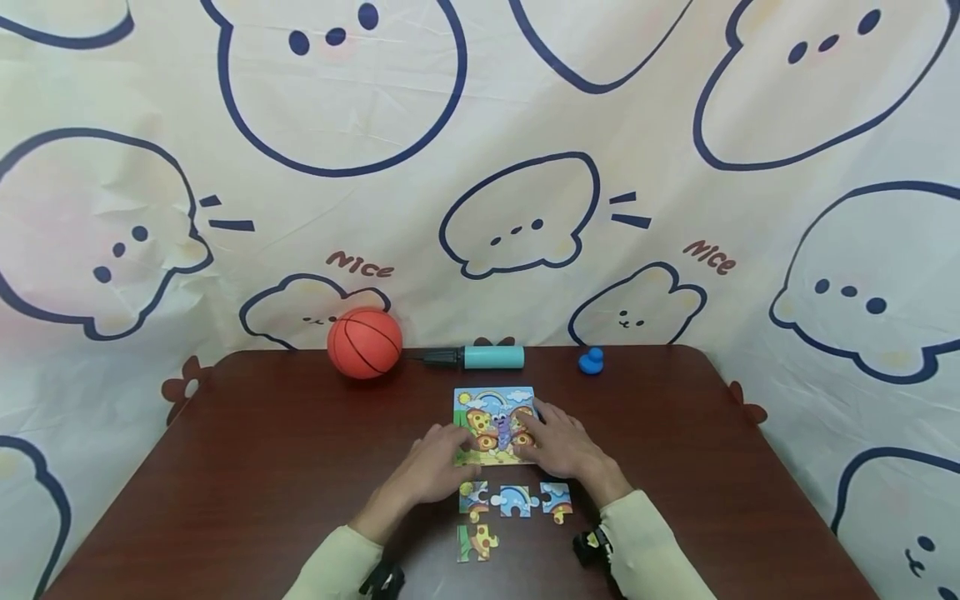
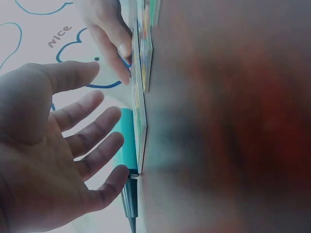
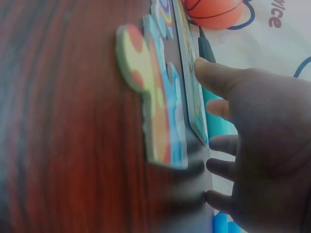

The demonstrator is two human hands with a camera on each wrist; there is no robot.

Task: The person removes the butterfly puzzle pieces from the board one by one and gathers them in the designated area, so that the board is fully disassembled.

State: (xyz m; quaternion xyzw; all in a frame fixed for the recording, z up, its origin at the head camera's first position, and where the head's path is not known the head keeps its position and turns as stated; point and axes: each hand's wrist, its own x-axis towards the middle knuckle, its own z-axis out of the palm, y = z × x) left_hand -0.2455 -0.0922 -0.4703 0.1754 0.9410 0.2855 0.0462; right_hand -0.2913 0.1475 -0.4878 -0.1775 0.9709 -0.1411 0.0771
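A flat picture board (image 1: 491, 404) with a cartoon butterfly and rainbow lies on the table between the two hands. My left hand (image 1: 438, 467) is at its left edge, fingers spread and relaxed; in the left wrist view the left palm (image 2: 29, 141) holds nothing. At the board's right side, my right hand (image 1: 566, 446) reaches over the edge. The right wrist view shows the right thumb (image 3: 214, 75) overlapping the board's face and the other fingers loosely extended. Just nearer than the board, a row of jigsaw pieces includes a rainbow piece (image 1: 515, 501). A giraffe-patterned piece (image 1: 477, 543) lies below the row's left end.
An orange toy basketball (image 1: 365, 342) sits at the table's back left. Beside it lies a teal marker (image 1: 493, 357) with a dark cap, and a small blue object (image 1: 591, 361) is farther right. A patterned cloth (image 1: 517, 100) hangs behind the brown table (image 1: 300, 450).
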